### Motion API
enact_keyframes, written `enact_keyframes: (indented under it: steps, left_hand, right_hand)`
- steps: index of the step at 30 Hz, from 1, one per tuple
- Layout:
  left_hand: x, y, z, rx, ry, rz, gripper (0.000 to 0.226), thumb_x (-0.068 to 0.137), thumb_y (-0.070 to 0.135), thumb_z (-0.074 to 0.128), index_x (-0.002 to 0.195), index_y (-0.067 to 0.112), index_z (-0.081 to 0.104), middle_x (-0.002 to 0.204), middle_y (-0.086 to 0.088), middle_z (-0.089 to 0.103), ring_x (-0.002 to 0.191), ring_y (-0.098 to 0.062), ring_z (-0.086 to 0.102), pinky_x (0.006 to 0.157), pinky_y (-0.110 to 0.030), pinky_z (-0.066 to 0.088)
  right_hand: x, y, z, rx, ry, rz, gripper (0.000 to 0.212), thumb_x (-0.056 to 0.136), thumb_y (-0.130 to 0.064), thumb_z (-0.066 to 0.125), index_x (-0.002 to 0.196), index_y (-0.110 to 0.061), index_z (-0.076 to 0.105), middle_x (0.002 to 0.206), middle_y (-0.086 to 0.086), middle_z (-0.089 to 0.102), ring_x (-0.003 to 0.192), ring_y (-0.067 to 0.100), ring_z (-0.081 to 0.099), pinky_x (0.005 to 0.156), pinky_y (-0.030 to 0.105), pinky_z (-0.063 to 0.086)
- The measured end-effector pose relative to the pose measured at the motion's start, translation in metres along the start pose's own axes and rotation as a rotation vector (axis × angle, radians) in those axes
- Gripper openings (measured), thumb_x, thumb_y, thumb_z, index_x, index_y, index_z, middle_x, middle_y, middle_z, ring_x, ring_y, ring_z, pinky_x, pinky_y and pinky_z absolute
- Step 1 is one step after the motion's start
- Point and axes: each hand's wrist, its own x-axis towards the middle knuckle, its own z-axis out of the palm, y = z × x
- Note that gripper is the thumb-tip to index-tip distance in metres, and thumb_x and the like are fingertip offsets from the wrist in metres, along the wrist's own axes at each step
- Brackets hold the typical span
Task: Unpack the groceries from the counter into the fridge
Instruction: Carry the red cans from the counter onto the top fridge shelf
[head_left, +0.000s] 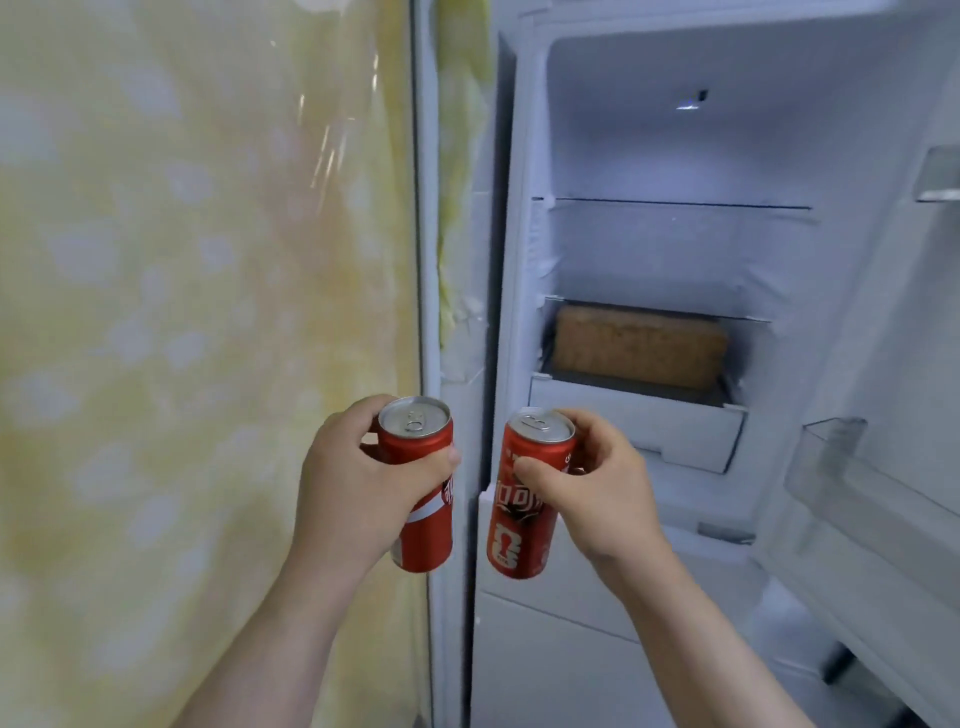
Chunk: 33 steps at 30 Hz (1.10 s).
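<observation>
glossy red metal cans (415, 488), clear plastic door bin (831, 457)

We are facing an open fridge (519, 234), its white inner walls glowing in a cold, bluish light, with a small lamp (688, 106) shining high on the back wall. A thin glass shelf (675, 203) is crossing the compartment, and a white drawer front (639, 431) is sitting lower down. On the right the door is standing open, carrying a clear bin (831, 457) low down and another clear bin (940, 176) higher up at the edge of view. To the left, a glossy yellow surface (182, 312) with pale, blurred blotches is filling our view and catching streaks of reflected light near its right edge, where a white vertical strip (426, 260) is running beside it.
</observation>
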Motion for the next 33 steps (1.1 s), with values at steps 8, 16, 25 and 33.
enact_keyframes:
  steps: [8,16,25,33]
  left_hand:
    - [0.070,0.004,0.101,-0.109,-0.138,0.036,0.029,0.063,0.022,0.086,0.085,0.032,0.070,0.078,0.014,0.071,0.073,-0.004,0.067,0.062,-0.021,0.049]
    - [0.151,0.042,0.198,-0.217,-0.094,0.177,0.029,0.068,0.020,0.084,0.086,0.036,0.068,0.080,0.017,0.071,0.078,-0.005,0.067,0.063,-0.018,0.051]
    - [0.228,0.076,0.262,-0.241,-0.022,0.248,0.030,0.069,0.031,0.084,0.090,0.042,0.065,0.093,0.017,0.070,0.086,-0.011,0.068,0.078,-0.039,0.060]
    - [0.312,0.102,0.289,-0.290,-0.041,0.350,0.025,0.073,0.036,0.080,0.095,0.039,0.067,0.090,0.018,0.070,0.083,-0.009,0.068,0.072,-0.031,0.059]
  right_hand:
    - [0.068,0.010,-0.066,-0.045,0.242,-0.031,0.043,0.072,-0.011,0.082,0.103,-0.035,0.065,0.094,-0.017,0.073,0.084,0.000,0.069,0.072,0.023,0.051]
    - [0.177,0.010,-0.126,-0.003,0.349,-0.138,0.048,0.071,-0.018,0.083,0.114,-0.031,0.066,0.102,-0.011,0.073,0.092,0.008,0.070,0.082,0.036,0.059]
    - [0.278,-0.017,-0.148,0.043,0.344,-0.240,0.049,0.071,-0.029,0.084,0.117,-0.031,0.066,0.101,-0.013,0.073,0.091,0.006,0.071,0.085,0.041,0.059]
    - [0.347,-0.052,-0.144,0.018,0.317,-0.339,0.037,0.074,-0.028,0.081,0.104,-0.041,0.063,0.101,-0.016,0.072,0.090,0.004,0.070,0.079,0.030,0.058]
